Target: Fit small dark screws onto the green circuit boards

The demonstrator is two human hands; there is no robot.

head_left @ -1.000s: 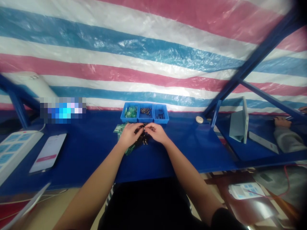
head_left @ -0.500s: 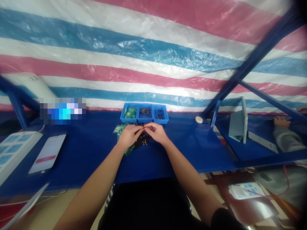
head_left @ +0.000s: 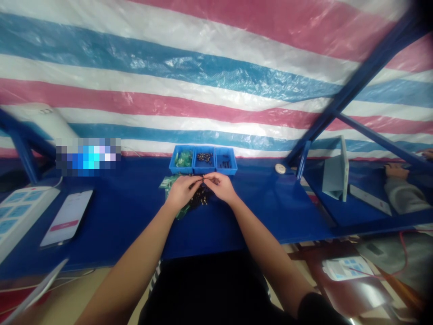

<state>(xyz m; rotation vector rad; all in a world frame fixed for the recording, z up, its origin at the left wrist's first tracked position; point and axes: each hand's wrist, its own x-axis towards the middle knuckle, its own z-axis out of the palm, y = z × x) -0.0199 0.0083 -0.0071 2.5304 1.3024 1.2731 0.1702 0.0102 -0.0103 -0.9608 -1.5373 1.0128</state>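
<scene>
My left hand point(head_left: 183, 190) and my right hand point(head_left: 220, 186) meet fingertip to fingertip, both closed in a pinch. Something small and dark sits between them, too tiny to name. Below the fingers lies a pile of small black and brass-coloured parts point(head_left: 202, 197), partly covered by my hands. Green pieces that look like circuit boards point(head_left: 167, 182) stick out beside and beneath my left hand. Just beyond the hands stand three joined blue bins: the left bin point(head_left: 173, 169) holds green pieces, the middle bin point(head_left: 204, 171) small brass-and-dark parts, the right bin point(head_left: 226, 171) small black parts.
On the blue table point(head_left: 270, 207) a phone point(head_left: 67, 218) and a white power strip point(head_left: 23, 207) lie at left. A round pale object point(head_left: 280, 169) rests at right, near a blue frame post point(head_left: 303, 160). Another person's hand point(head_left: 396, 171) is beyond a propped tablet point(head_left: 335, 174).
Both hands stay over the pile with fingertips together. The fingers of my right hand have shifted very slightly; little else differs.
</scene>
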